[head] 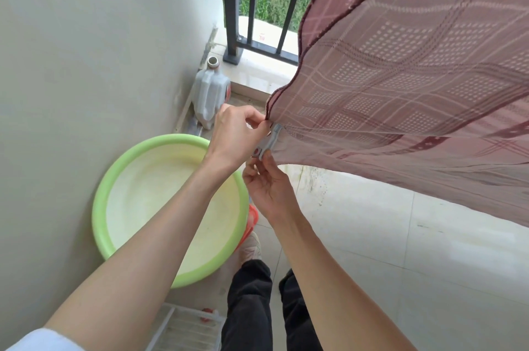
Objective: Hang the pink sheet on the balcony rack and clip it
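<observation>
At the sheet's (400,87) left corner, the left hand (232,136) pinches the hem while the right hand (266,182) grips a clip (267,142) touching the edge. The sheet hangs spread; the rack is unseen. Clipping is underway; next, probably, release the clip squarely over the fabric.

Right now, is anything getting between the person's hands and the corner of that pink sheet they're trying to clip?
Nothing visible does. The left hand already pinches the corner of the pink sheet, and the right hand holds the clip right at that edge. The green basin and the plastic jug sit below on the floor, out of the way.
</observation>
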`<state>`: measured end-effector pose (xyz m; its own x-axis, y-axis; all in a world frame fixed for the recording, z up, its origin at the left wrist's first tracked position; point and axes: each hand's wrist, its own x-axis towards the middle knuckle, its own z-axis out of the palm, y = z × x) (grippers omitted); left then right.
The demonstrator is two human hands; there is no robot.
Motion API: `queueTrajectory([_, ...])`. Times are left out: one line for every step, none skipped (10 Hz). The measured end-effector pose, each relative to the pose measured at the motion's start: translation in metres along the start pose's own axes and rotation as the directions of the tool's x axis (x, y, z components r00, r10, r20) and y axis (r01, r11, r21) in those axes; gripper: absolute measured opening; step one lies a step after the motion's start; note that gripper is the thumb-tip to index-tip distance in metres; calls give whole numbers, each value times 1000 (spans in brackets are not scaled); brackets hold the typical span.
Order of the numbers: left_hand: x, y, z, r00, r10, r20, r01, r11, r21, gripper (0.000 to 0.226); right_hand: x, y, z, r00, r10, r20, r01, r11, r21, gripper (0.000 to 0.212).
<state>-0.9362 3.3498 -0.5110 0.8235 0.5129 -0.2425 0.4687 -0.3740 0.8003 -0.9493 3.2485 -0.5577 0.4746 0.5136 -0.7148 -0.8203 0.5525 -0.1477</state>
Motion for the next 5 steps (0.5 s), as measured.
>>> queueTrajectory([1, 0, 0, 1000, -20, -17, 20, 1000, -7, 17, -2, -3, 0, 998, 35, 46, -30, 994, -105, 8])
queueTrajectory([-2, 1, 4, 999, -37, 2, 37, 999, -34, 16, -7, -16, -3, 996, 67, 57, -48, 958, -283, 15])
queueTrajectory([-8, -2, 9, 1000, -27, -9, 26, 998, -61, 12, -16, -29, -8, 997, 80, 0, -73, 915, -396, 17])
queueTrajectory([-23, -9, 9, 995, 60, -84, -56, 997, 53, 8, -36, -45, -14, 997, 29, -71, -66, 788, -612, 29])
queueTrajectory([-63, -10, 18, 977, 208, -45, -194, 958, 211, 27, -72, -70, -30, 976, -195, -94, 5, 451, -892, 24])
